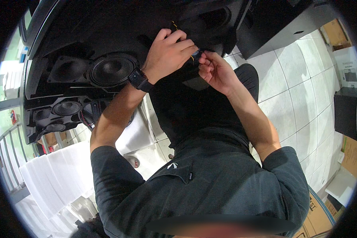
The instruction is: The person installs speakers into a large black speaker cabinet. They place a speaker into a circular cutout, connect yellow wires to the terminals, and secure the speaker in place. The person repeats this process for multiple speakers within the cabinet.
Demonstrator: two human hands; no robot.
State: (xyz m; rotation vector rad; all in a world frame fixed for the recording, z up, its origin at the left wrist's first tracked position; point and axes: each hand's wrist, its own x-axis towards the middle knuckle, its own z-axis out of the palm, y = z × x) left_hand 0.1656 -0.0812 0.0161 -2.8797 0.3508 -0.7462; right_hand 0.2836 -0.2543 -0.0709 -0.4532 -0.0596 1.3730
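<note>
Nearest: person's dk shirt (230, 174), short-sleeved, small white mark on chest; then blk trousers (194, 115), legs bent, R knee out to the side; both forearms reach fwd, blk watch (141, 80) on L wrist; L hand (170, 51) palm down, fingers curled, tips close to R hand's; its grip is on the hidden underside, so can't tell if it's clamped; R hand (216, 69) turned partly palm up, thumb & index pinched on a small blue piece (197, 54); so the 2 hands are nearly together, w/ that piece btwn their fingertips, just in front of the blk housing (119, 31); a yellow strand (192, 58) shows just below it; yellow/blk wire (174, 25) pokes up beyond L fingers; can't tell if it's the same lead. Large round speaker (112, 70) sits L of the L wrist, in the housing, w/ a smaller speaker (67, 70) beside it; 2nd unit (41, 127) w/ round cones below those; white foam sheets (55, 178) lower L; tile floor (285, 103) to R; blk cabinet (273, 35) upper R; farther off, cardboard box (335, 33) & white box (347, 67) at R edge, metal railing (14, 152) far L.
</note>
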